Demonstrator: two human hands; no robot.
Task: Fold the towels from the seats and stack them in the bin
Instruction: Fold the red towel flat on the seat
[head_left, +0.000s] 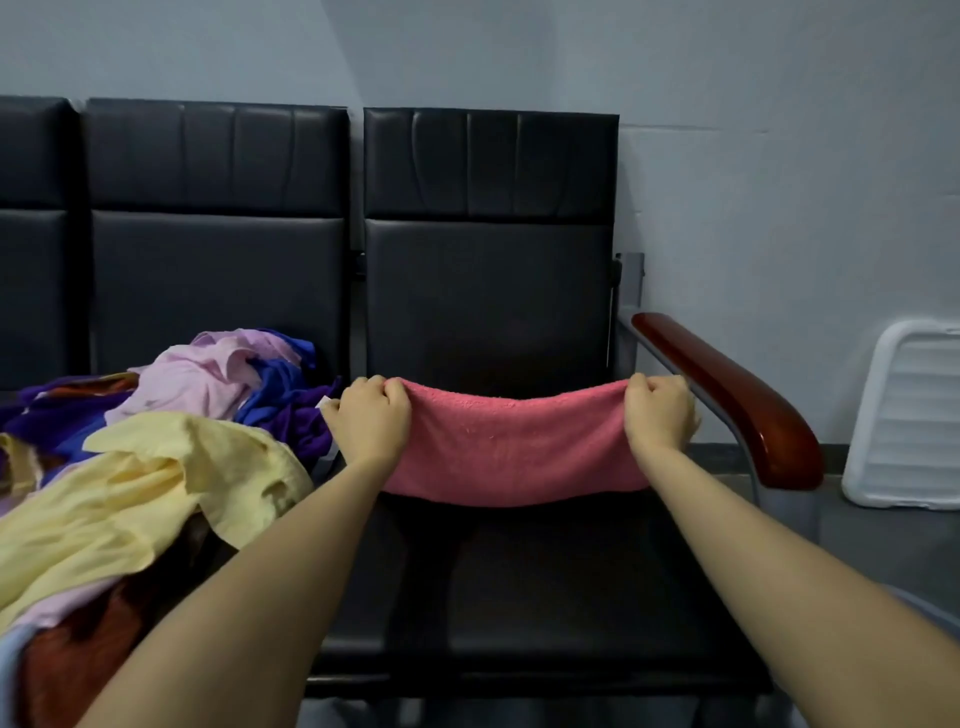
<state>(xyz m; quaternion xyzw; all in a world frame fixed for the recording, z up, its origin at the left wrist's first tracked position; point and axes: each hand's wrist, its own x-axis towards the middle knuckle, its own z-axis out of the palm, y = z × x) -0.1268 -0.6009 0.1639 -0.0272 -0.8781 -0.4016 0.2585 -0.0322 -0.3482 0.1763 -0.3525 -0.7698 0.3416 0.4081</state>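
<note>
Holding the pink towel (511, 441) stretched above the black seat (545, 582), I have my left hand (371, 421) and right hand (660, 413) each curled tight on an upper corner. To fold cleanly I would keep the top edge taut and level, then bring the corners together evenly. The terry looks nubby, soft and already doubled, sagging mid-span. Crumpled yellow, lilac and blue towels (156, 441) heap the neighbouring seat; a ribbed white bin (909, 415) leans beyond the glossy wooden armrest (737, 395).
</note>
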